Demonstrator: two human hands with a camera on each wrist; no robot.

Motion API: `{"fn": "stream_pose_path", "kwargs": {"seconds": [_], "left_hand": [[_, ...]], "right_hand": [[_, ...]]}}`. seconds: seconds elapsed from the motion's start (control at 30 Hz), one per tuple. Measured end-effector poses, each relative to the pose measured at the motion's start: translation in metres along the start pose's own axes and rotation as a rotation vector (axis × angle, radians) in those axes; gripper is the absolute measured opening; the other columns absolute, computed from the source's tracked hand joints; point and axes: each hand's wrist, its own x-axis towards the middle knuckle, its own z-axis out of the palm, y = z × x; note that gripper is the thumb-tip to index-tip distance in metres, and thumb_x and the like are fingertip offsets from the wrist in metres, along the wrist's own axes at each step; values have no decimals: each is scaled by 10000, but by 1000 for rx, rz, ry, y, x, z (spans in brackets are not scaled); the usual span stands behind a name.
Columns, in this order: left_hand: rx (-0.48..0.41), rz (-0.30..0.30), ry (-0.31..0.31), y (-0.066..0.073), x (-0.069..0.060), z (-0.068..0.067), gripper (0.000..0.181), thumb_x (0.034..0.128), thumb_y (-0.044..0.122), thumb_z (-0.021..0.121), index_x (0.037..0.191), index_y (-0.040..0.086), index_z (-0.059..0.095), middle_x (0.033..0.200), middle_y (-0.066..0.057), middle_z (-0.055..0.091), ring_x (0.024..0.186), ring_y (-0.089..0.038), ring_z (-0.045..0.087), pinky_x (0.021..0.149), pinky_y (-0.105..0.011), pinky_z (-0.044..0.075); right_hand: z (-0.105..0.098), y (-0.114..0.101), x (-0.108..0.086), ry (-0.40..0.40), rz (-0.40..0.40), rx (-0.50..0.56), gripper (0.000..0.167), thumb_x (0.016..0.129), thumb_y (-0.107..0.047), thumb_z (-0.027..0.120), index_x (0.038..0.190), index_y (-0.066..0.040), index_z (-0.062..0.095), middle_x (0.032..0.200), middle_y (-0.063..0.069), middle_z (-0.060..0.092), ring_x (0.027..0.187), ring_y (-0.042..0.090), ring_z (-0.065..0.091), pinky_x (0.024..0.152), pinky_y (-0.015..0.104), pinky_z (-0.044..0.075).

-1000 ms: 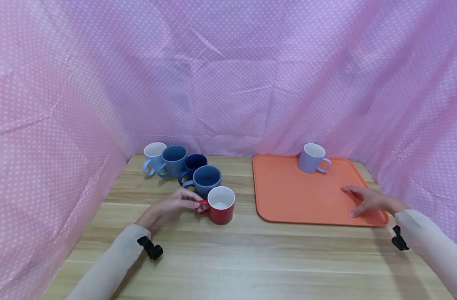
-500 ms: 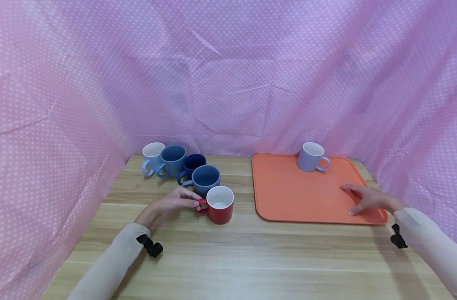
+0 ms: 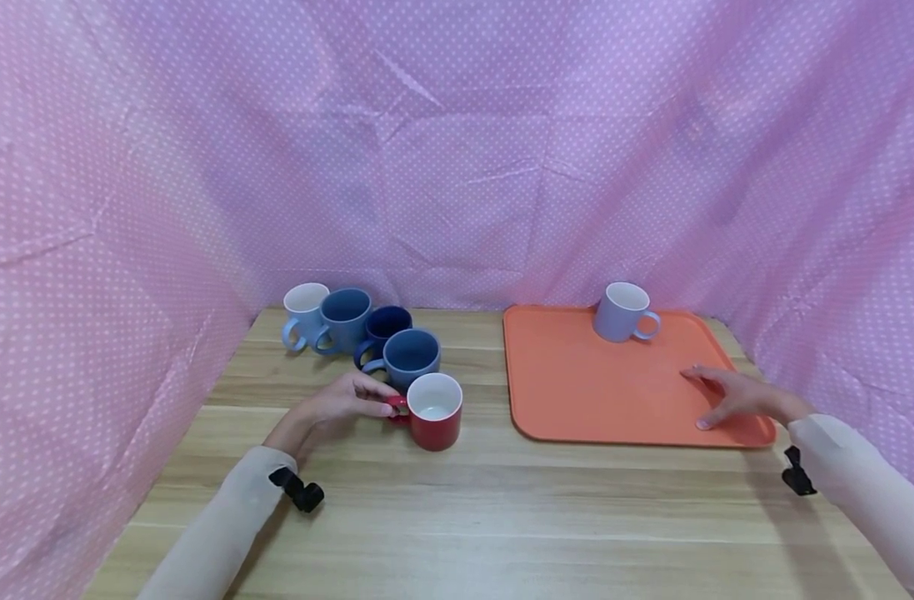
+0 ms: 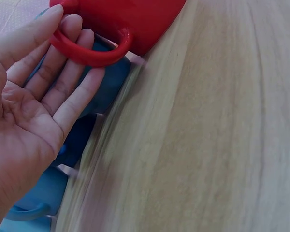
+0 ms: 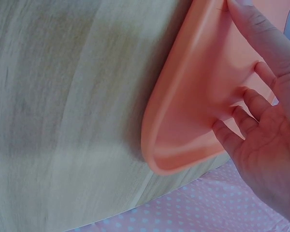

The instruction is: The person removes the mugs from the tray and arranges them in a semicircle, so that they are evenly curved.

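Note:
My left hand (image 3: 350, 397) pinches the handle of a red mug (image 3: 436, 425), white inside and upright at the near end of a slanting row of mugs. In the left wrist view, the thumb and fingers meet the red handle (image 4: 94, 57) near its top. Just behind it stands a grey-blue mug (image 3: 412, 357), then a dark blue mug (image 3: 388, 323), a medium blue mug (image 3: 347, 322) and a light blue mug (image 3: 306, 312). My right hand (image 3: 745, 395) rests with its fingertips on the right part of an orange tray (image 3: 584, 392), fingers spread and holding nothing.
A lavender mug (image 3: 621, 313) stands at the tray's back edge, handle to the right. Beneath everything is a wooden table (image 3: 501, 517). A pink dotted curtain (image 3: 457, 167) encloses the back and sides.
The red mug has shifted slightly left and a little nearer, moving with my left hand. My right hand keeps its place on the tray.

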Motion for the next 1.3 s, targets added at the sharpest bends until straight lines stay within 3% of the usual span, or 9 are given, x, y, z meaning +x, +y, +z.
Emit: {"fn": "stream_pose_path", "kwargs": {"seconds": [0.23,0.83,1.07,1.3], "left_hand": [[2,17,33,1,-2,0,354,947,45,692,1212,-180,623,1051,72,778,962,-73,717,881,-227,581],[38,-22,74,3,-5,-1,349,952,65,691,1242,-123,642,1108,84,761,1040,-90,685,927,-225,558],[78,5,72,3,-6,-1,325,953,66,689,1225,-112,662,1113,76,755,1040,-83,677,923,-223,555],[89,34,54,4,-6,-1,322,957,43,677,1243,-104,652,1146,-43,756,1050,-105,694,935,-235,564]], "right_hand": [[0,-3,-1,6,-3,1,1009,742,-265,907,1522,50,350,1551,432,211,1389,650,175,1061,821,180],[-2,-5,-2,-6,0,-26,989,759,-258,897,1519,50,344,1545,437,213,1387,644,185,1057,822,183],[-2,-5,-2,-9,20,-17,1001,763,-268,895,1531,33,327,1551,450,168,1392,653,165,1056,823,191],[-1,-4,-2,0,-8,-25,979,761,-250,899,1507,50,340,1539,458,190,1382,664,192,1052,804,232]]}}
